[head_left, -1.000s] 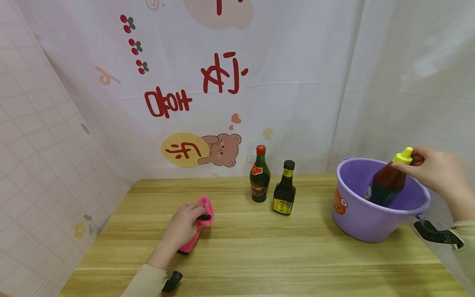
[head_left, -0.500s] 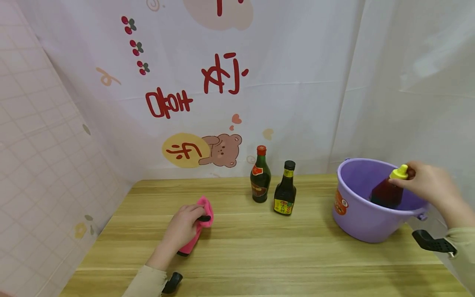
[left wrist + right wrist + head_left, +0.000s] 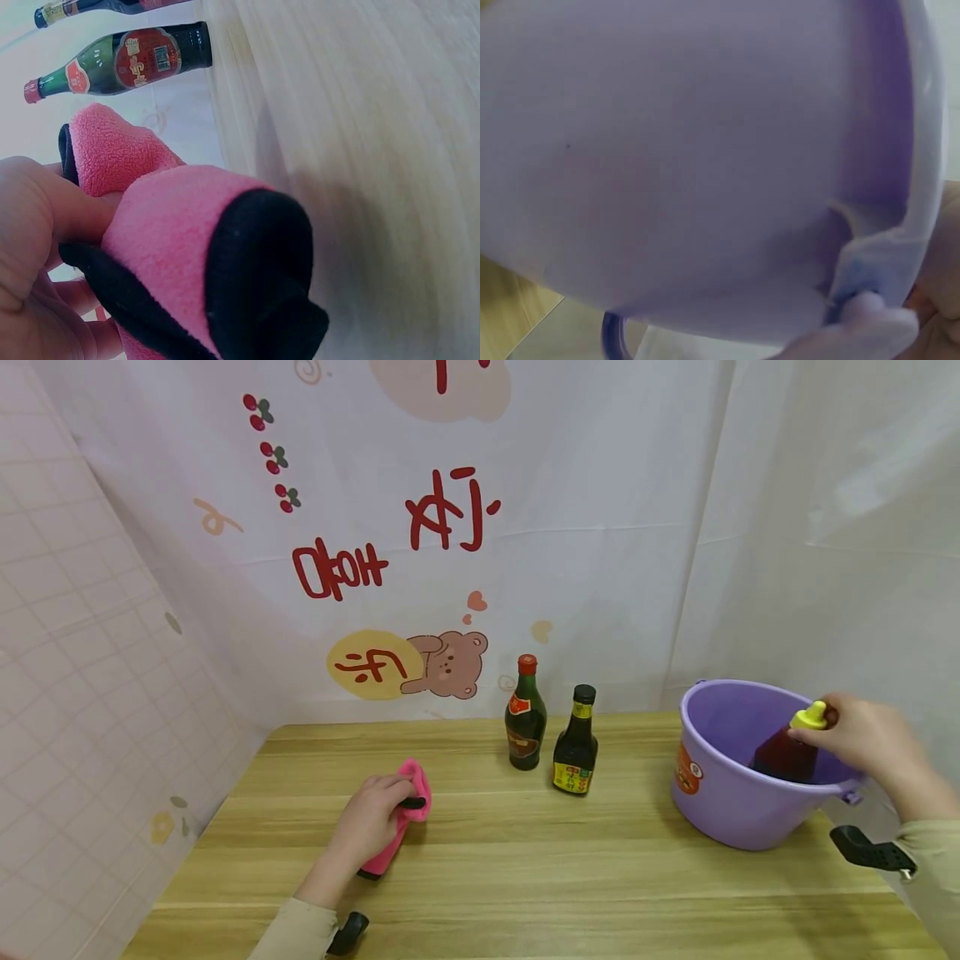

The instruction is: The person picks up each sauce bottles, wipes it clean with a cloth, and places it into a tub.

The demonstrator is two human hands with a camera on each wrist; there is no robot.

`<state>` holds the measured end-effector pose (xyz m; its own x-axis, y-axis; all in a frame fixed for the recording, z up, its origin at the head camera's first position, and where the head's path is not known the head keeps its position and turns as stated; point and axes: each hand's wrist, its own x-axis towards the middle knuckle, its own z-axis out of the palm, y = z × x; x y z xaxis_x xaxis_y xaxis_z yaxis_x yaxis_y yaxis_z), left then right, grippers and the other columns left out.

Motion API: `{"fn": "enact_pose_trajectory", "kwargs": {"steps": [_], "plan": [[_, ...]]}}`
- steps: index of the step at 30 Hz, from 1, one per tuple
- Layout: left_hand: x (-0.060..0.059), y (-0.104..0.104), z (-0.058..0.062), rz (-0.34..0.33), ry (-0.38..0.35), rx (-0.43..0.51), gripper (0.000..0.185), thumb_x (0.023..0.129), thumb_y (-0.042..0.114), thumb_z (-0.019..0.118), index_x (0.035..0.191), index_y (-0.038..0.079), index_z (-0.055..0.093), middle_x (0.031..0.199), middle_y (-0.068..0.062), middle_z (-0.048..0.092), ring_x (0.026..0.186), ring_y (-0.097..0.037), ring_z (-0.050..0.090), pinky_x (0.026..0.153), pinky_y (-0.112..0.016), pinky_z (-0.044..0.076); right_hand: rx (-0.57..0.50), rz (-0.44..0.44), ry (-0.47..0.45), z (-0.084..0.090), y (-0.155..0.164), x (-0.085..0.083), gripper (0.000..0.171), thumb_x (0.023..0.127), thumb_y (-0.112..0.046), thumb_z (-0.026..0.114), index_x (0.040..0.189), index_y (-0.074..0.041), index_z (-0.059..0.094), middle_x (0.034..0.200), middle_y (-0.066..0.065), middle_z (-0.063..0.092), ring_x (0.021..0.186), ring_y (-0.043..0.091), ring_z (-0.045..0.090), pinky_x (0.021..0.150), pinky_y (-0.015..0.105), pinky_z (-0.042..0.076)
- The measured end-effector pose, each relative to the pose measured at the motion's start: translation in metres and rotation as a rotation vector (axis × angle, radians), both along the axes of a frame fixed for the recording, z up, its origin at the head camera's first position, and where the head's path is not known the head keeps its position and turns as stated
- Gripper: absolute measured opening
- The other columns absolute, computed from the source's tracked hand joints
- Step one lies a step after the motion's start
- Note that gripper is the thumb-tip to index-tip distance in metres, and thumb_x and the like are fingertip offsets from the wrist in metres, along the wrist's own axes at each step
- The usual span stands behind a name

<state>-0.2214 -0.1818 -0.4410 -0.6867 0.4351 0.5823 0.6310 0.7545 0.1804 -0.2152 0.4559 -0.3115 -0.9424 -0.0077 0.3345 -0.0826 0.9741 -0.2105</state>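
Note:
My left hand (image 3: 370, 814) grips a folded pink cloth (image 3: 172, 225) with black trim, low over the left part of the wooden table. The fingers and thumb pinch its fold in the left wrist view. At the right, my right hand (image 3: 866, 731) holds a dark red sauce bottle (image 3: 783, 757) by its yellow nozzle cap (image 3: 810, 717). That bottle leans inside a purple bucket (image 3: 738, 810), its lower part hidden by the near wall. The bucket's outer wall (image 3: 667, 150) fills most of the right wrist view, with part of my hand behind its rim.
A green glass bottle (image 3: 526, 727) with a red cap stands at the table's back middle. Beside it is a dark sauce bottle (image 3: 575, 747) with a yellow label. A printed white curtain (image 3: 600, 568) hangs behind the table (image 3: 525, 877).
My right hand has lowered the sauce bottle deeper into the purple bucket, mostly in the first half second. The left hand and the cloth have stayed in place.

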Motion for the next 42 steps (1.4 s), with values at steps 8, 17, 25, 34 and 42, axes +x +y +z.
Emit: {"fn": "enact_pose_trajectory", "kwargs": {"steps": [8,17,25,34,42], "plan": [[0.001,0.0,0.001,0.0,-0.002,-0.002,0.037,0.069,-0.014,0.076,0.088,0.016,0.067,0.102,-0.005,0.071,0.086,-0.029,0.063,0.076,-0.042,0.054,-0.026,-0.004,-0.038,0.002,0.002,0.002,0.049,0.082,-0.034,0.078,0.094,0.009,0.059,0.074,0.011,0.06,0.067,0.027,0.054,0.058,0.036,0.037],[0.001,0.001,0.0,-0.009,0.004,-0.006,0.037,0.068,-0.014,0.076,0.088,0.016,0.068,0.101,-0.006,0.071,0.087,-0.029,0.063,0.078,-0.042,0.054,-0.07,-0.004,-0.068,0.001,0.002,0.003,0.056,0.086,-0.04,0.074,0.108,0.01,0.06,0.096,0.03,0.063,0.088,0.05,0.059,0.071,0.056,0.043],[0.0,0.005,0.0,-0.021,0.005,-0.002,0.037,0.068,-0.013,0.078,0.088,0.016,0.067,0.102,-0.006,0.072,0.088,-0.029,0.063,0.079,-0.041,0.054,-0.067,0.001,-0.045,-0.002,-0.002,0.004,0.049,0.086,-0.038,0.074,0.102,0.006,0.061,0.087,0.021,0.064,0.081,0.04,0.06,0.065,0.044,0.041],[-0.001,0.008,0.001,-0.017,0.001,0.004,0.038,0.068,-0.013,0.077,0.089,0.017,0.068,0.102,-0.004,0.071,0.088,-0.028,0.063,0.079,-0.04,0.053,-0.143,0.016,-0.043,-0.002,-0.007,0.011,0.052,0.093,-0.032,0.069,0.118,0.011,0.054,0.108,0.037,0.062,0.099,0.058,0.057,0.075,0.061,0.041],[-0.002,0.016,0.005,-0.042,0.019,0.044,0.039,0.068,-0.015,0.076,0.091,0.016,0.069,0.1,-0.003,0.071,0.086,-0.026,0.062,0.078,-0.04,0.053,-0.134,0.007,0.057,0.007,-0.02,0.021,0.054,0.095,-0.03,0.065,0.129,0.01,0.05,0.121,0.043,0.051,0.105,0.059,0.05,0.081,0.065,0.037]]}}
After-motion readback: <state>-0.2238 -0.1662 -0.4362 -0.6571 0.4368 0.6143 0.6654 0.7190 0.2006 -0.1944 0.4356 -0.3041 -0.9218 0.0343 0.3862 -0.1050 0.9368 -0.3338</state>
